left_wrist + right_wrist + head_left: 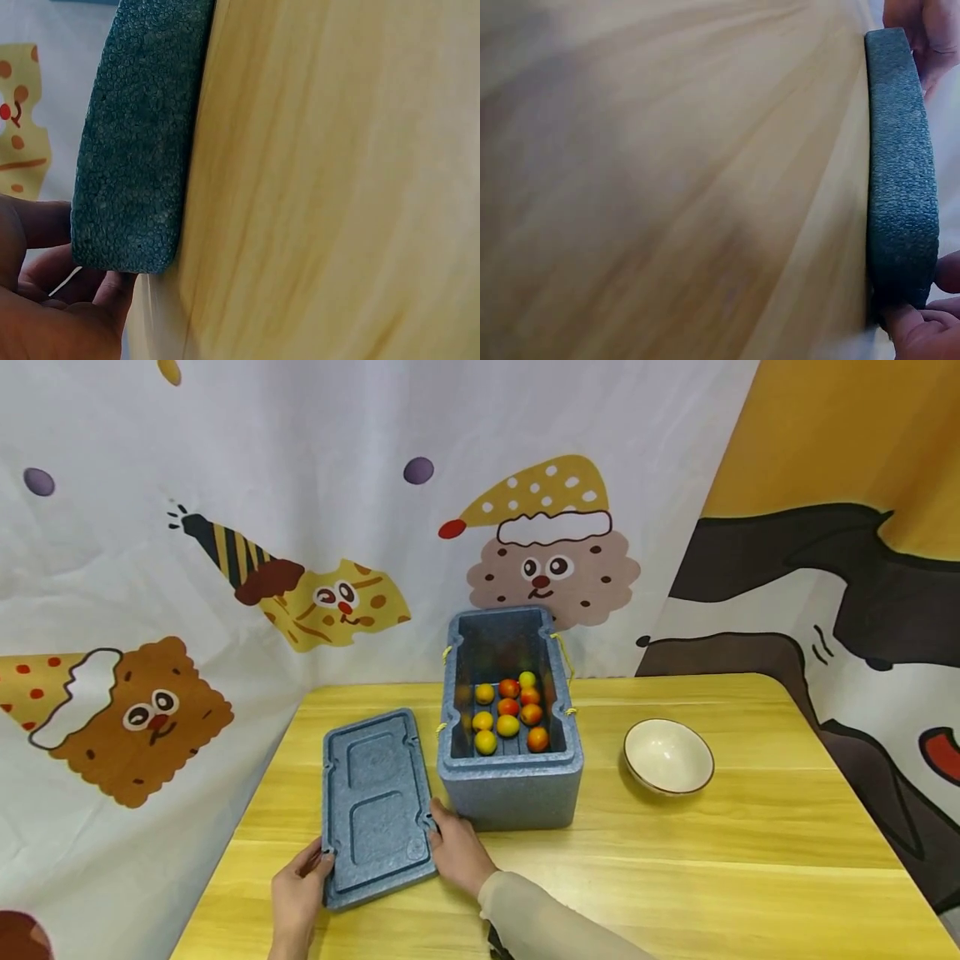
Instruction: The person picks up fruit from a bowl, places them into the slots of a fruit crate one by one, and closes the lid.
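A grey-blue foam box lid [377, 760] with two recessed panels is on the table to the left of the foam box, its underside on or close to the tabletop. At its near left corner my left hand [297, 891] grips the edge, thumb on top and fingers along the side. My right hand [459, 850] holds the near right edge, beside the box. In the left wrist view the lid's thick rim [139, 142] stands between thumb and fingers. The right wrist view shows the rim [901, 165] with a hand at each end.
An uncovered foam box [513, 797] with yellow cord loops holds several small round yellow, orange and red fruits [507, 726]. To its right stands a cream bowl [667, 757] with a brown rim. A printed cloth [337, 485] hangs behind the wooden table [720, 877].
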A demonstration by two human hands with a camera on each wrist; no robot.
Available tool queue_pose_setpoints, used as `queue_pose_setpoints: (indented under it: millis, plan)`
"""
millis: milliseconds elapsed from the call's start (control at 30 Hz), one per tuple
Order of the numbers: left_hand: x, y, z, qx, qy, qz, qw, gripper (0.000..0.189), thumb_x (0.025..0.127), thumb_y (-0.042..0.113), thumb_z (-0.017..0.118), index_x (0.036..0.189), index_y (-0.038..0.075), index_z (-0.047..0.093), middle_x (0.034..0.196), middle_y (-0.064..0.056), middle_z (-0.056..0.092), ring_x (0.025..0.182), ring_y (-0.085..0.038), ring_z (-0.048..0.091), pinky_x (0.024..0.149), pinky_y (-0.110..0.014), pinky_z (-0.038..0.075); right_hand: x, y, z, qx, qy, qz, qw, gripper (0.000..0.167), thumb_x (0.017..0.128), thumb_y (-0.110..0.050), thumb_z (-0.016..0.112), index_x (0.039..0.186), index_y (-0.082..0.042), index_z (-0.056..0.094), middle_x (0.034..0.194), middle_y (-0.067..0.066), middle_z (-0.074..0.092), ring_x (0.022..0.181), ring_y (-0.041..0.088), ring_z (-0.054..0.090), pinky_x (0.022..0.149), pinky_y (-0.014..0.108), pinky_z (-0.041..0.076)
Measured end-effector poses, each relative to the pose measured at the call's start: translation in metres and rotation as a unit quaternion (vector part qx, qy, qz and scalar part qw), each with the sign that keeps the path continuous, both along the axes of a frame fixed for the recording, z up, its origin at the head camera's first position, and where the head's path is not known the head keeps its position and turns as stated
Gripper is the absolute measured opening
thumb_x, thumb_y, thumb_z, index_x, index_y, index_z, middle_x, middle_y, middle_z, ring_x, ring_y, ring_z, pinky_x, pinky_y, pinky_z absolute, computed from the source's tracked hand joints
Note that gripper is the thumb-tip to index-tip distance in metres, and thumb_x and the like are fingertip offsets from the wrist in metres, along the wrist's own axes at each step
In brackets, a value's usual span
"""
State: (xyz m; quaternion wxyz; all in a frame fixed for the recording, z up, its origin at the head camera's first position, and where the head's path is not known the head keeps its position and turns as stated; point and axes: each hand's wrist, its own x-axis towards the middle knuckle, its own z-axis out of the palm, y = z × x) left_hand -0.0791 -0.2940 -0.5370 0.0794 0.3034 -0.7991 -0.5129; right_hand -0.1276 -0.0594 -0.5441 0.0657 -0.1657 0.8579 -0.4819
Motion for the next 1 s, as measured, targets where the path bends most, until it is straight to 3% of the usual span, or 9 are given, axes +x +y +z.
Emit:
queue_pose_setpoints:
  millis: [100, 167, 300, 367, 433, 600, 700, 800, 1000]
  plan:
    - [0.0, -0.001, 0.003, 0.004, -0.005, 0.014, 0.9999, 0.041, 0.093, 0.002, 0.06, 0.131, -0.012, 0.056, 0.128, -0.032, 0.056, 0.116, -0.038, 0.054, 0.071, -0.011, 0.046, 0.001, -0.001, 0.002, -0.012, -0.005, -0.008, 0.9999, 0.049, 0.095, 0.002, 0.059, 0.142, 0.006, 0.047, 0.142, 0.022, 0.048, 0.128, 0.031, 0.048, 0.104, 0.041, 0.039]
    - [0.0, -0.003, 0.006, 0.017, -0.004, 0.024, 0.9996, 0.041, 0.092, 0.002, 0.061, 0.13, -0.012, 0.057, 0.128, -0.033, 0.055, 0.115, -0.038, 0.054, 0.08, -0.025, 0.051, 0.002, -0.002, 0.005, -0.029, -0.02, -0.011, 0.9993, 0.05, 0.094, 0.002, 0.06, 0.142, 0.005, 0.048, 0.142, 0.02, 0.049, 0.127, 0.029, 0.049, 0.102, 0.04, 0.042]
    - [0.003, -0.011, 0.015, 0.013, -0.009, 0.058, 0.9982, 0.042, 0.09, 0.007, 0.063, 0.13, -0.005, 0.061, 0.123, -0.022, 0.063, 0.102, -0.017, 0.061, 0.077, -0.024, 0.052, 0.006, -0.004, 0.019, -0.083, -0.042, -0.002, 0.9956, 0.051, 0.095, 0.002, 0.061, 0.144, 0.003, 0.046, 0.145, 0.018, 0.046, 0.128, 0.025, 0.047, 0.097, 0.032, 0.046]
    - [0.007, -0.014, 0.026, 0.018, 0.005, 0.072, 0.9972, 0.043, 0.089, 0.008, 0.065, 0.131, -0.003, 0.061, 0.123, -0.02, 0.063, 0.099, -0.012, 0.06, 0.077, -0.023, 0.051, 0.011, -0.005, 0.031, -0.111, -0.043, 0.008, 0.9929, 0.052, 0.095, 0.001, 0.06, 0.145, 0.002, 0.045, 0.147, 0.018, 0.043, 0.129, 0.023, 0.045, 0.095, 0.027, 0.046]
    - [0.011, -0.016, 0.042, 0.023, 0.018, 0.083, 0.9962, 0.044, 0.089, 0.008, 0.068, 0.131, 0.0, 0.063, 0.116, -0.01, 0.066, 0.098, -0.009, 0.058, 0.076, -0.019, 0.048, 0.016, -0.005, 0.045, -0.137, -0.039, 0.016, 0.9897, 0.053, 0.096, 0.001, 0.06, 0.145, 0.002, 0.043, 0.148, 0.017, 0.041, 0.13, 0.02, 0.044, 0.095, 0.023, 0.044]
    - [0.015, -0.009, 0.099, 0.037, 0.086, 0.08, 0.9924, 0.043, 0.087, 0.003, 0.073, 0.129, -0.001, 0.064, 0.093, 0.016, 0.066, 0.099, -0.008, 0.056, 0.073, -0.011, 0.043, 0.026, 0.003, 0.092, -0.191, -0.01, 0.025, 0.9813, 0.057, 0.095, 0.001, 0.062, 0.147, -0.001, 0.039, 0.15, 0.015, 0.036, 0.129, 0.017, 0.044, 0.095, 0.022, 0.043]
    - [0.01, 0.001, 0.131, 0.042, 0.147, 0.064, 0.9862, 0.04, 0.086, -0.003, 0.072, 0.125, -0.004, 0.066, 0.089, 0.014, 0.067, 0.095, -0.007, 0.059, 0.073, -0.01, 0.044, 0.029, 0.014, 0.124, -0.201, 0.009, 0.024, 0.9792, 0.058, 0.095, 0.0, 0.061, 0.149, -0.002, 0.037, 0.152, 0.013, 0.033, 0.129, 0.017, 0.045, 0.096, 0.024, 0.043]
    - [0.003, 0.015, 0.16, 0.043, 0.182, 0.039, 0.9817, 0.037, 0.085, -0.004, 0.073, 0.122, -0.002, 0.069, 0.093, 0.006, 0.069, 0.095, -0.009, 0.061, 0.074, -0.011, 0.046, 0.028, 0.031, 0.153, -0.193, 0.034, 0.008, 0.9805, 0.058, 0.095, 0.0, 0.062, 0.148, -0.001, 0.038, 0.152, 0.013, 0.034, 0.127, 0.019, 0.047, 0.095, 0.025, 0.044]
    - [-0.015, 0.051, 0.193, 0.023, 0.22, -0.049, 0.974, 0.033, 0.085, 0.0, 0.075, 0.118, 0.001, 0.072, 0.098, 0.0, 0.071, 0.097, -0.013, 0.062, 0.074, -0.015, 0.049, 0.017, 0.073, 0.193, -0.142, 0.107, -0.07, 0.9815, 0.051, 0.092, -0.003, 0.066, 0.141, 0.001, 0.05, 0.146, 0.012, 0.047, 0.127, 0.02, 0.049, 0.094, 0.031, 0.048]
